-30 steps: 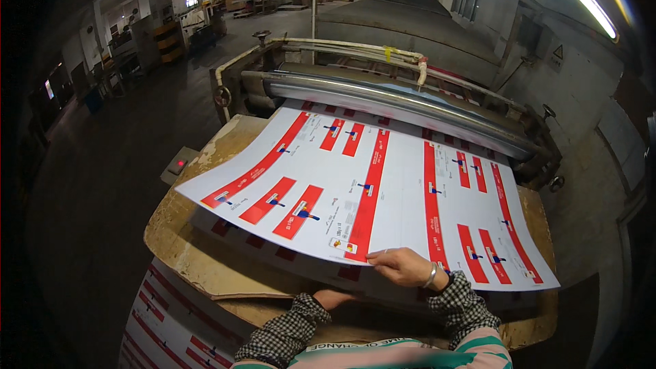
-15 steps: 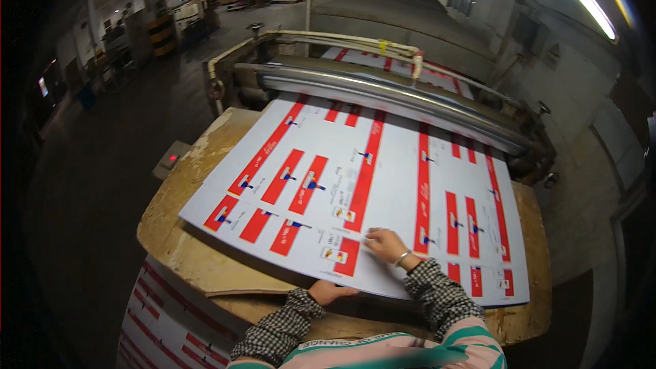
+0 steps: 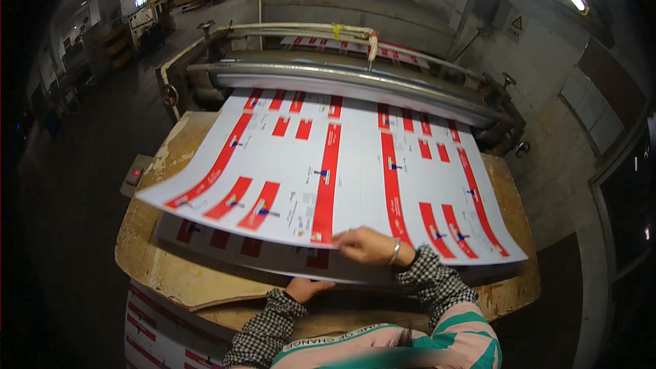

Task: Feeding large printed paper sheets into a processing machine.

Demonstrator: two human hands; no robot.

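A large white printed sheet (image 3: 359, 164) with red blocks runs from under the metal roller (image 3: 355, 79) toward me. My right hand (image 3: 365, 244) pinches its near edge around the middle, and that edge is raised and curving. Beneath it lies another printed sheet (image 3: 229, 242), largely covered, on the worn wooden table (image 3: 147, 242). My left hand (image 3: 309, 288) is at the near edge of the lower sheet, thumb stretched along it; its other fingers are hidden.
Pipes (image 3: 294, 26) and handwheels (image 3: 522, 149) frame the roller machine. A control box with a red light (image 3: 137, 174) sits by the table's left side. More printed sheets (image 3: 147, 321) lie low at the left. A wall stands on the right.
The top sheet has moved forward under the roller, and its near edge has risen off the sheet below. My right hand now pinches that edge; my left stays low at the front.
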